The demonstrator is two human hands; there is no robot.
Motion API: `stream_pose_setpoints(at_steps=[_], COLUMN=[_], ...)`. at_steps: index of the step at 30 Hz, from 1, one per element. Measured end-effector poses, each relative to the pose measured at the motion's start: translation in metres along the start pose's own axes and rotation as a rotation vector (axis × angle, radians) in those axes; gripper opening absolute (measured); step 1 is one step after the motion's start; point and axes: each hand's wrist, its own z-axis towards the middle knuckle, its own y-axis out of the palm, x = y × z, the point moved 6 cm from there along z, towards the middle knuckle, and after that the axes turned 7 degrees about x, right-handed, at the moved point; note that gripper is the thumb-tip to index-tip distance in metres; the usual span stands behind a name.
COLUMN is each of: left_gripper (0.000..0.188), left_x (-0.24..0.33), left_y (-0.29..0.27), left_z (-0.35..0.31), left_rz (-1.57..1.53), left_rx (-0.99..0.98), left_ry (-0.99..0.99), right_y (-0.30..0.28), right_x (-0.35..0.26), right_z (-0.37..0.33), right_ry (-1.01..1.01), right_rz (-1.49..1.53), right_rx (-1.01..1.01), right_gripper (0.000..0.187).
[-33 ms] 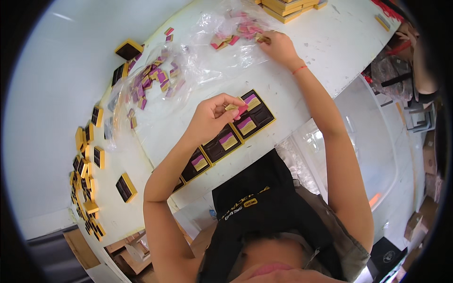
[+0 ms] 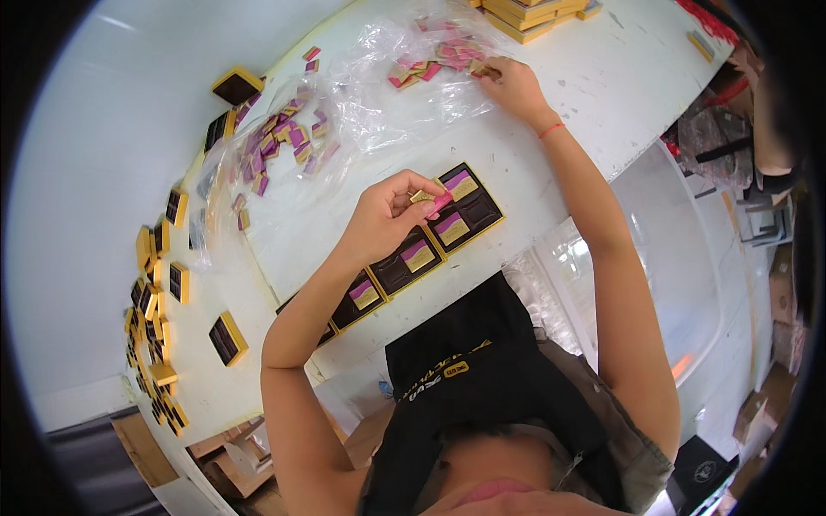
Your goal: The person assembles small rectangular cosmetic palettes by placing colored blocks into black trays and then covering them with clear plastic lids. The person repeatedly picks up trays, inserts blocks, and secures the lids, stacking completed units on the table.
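Observation:
My left hand (image 2: 385,217) is closed on a small pink-and-gold wrapped piece (image 2: 440,203), held just above a row of dark trays with yellow rims. The rightmost tray (image 2: 478,209) has compartments, and purple-and-gold squares (image 2: 450,227) lie in two of them. Other trays (image 2: 400,277) run down to the left, partly covered by my forearm. At the far side, my right hand (image 2: 518,93) reaches to a pile of pink-and-gold pieces (image 2: 420,72) on clear plastic. Its thumb and fingers pinch a small gold-and-pink piece (image 2: 479,71).
Purple-and-gold pieces (image 2: 297,138) lie on a clear plastic bag (image 2: 344,112) at the far left. Several small yellow-and-black boxes (image 2: 228,338) are spread along the table's left side. Flat yellow boxes (image 2: 520,17) are stacked at the back. A clear plastic bin (image 2: 662,284) stands at the right.

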Motion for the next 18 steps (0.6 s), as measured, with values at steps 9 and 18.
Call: stream_pose_setpoints(at_steps=[9, 18], left_gripper=[0.031, 0.021], left_x=[-0.019, -0.024], left_y=[-0.018, -0.005], left_z=[-0.009, 0.005], left_rz=[0.093, 0.274], left_rx=[0.093, 0.213], left_ry=[0.102, 0.073], right_y=[-0.048, -0.052], right_x=[-0.091, -0.101], right_z=[-0.076, -0.148], right_ry=[0.305, 0.388], right_rz=[0.968, 0.982], right_rx=[-0.19, -0.305], right_gripper=[0.028, 0.02])
